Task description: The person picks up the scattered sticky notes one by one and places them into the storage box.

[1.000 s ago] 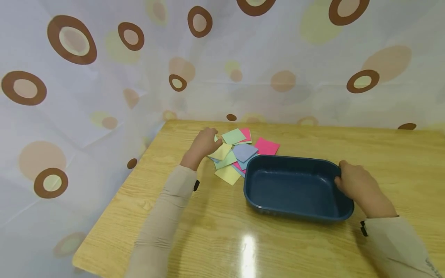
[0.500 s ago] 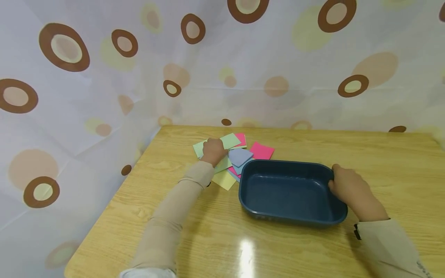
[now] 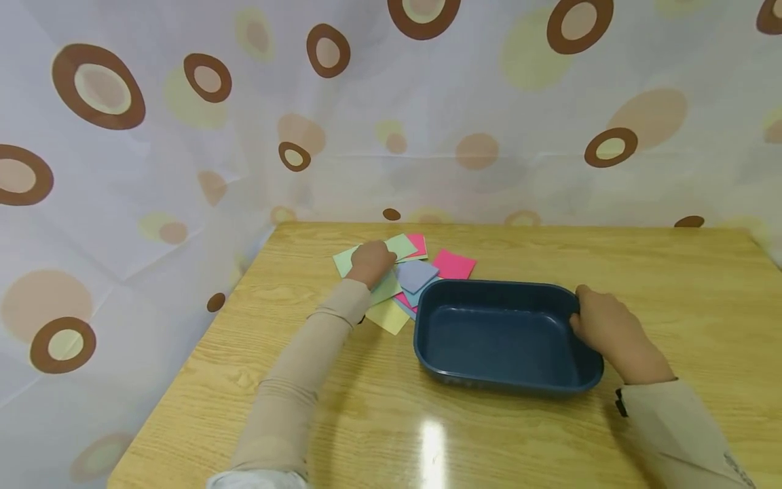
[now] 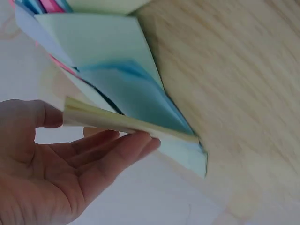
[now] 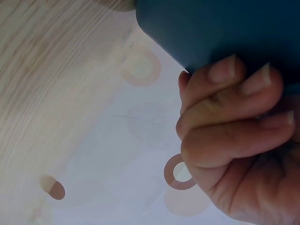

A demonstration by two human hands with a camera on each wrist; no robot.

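My left hand [image 3: 371, 261] is over the left part of a pile of coloured paper notes. In the left wrist view its thumb and fingers pinch a thin pale yellow pad of sticky notes [image 4: 131, 125] by its edges. Blue notes [image 4: 136, 93] and a pale green note [image 4: 98, 37] lie right behind that pad; in the head view the hand hides it. My right hand [image 3: 613, 333] grips the right end of a dark blue rectangular tub [image 3: 504, 346], with its fingers curled against the outer wall [image 5: 197, 33]. Nothing lies inside the tub.
The pile holds a lavender note [image 3: 417, 274], a pink note [image 3: 454, 263] and a yellow note [image 3: 388, 317], close to the tub's left end. A patterned sheet [image 3: 427, 183] stands along the back and left of the wooden table [image 3: 244, 401].
My left hand has moved right onto the pile and covers the yellow pad, leaving a green note visible at its left. The right hand keeps its grip on the tub. The head view has shifted slightly.
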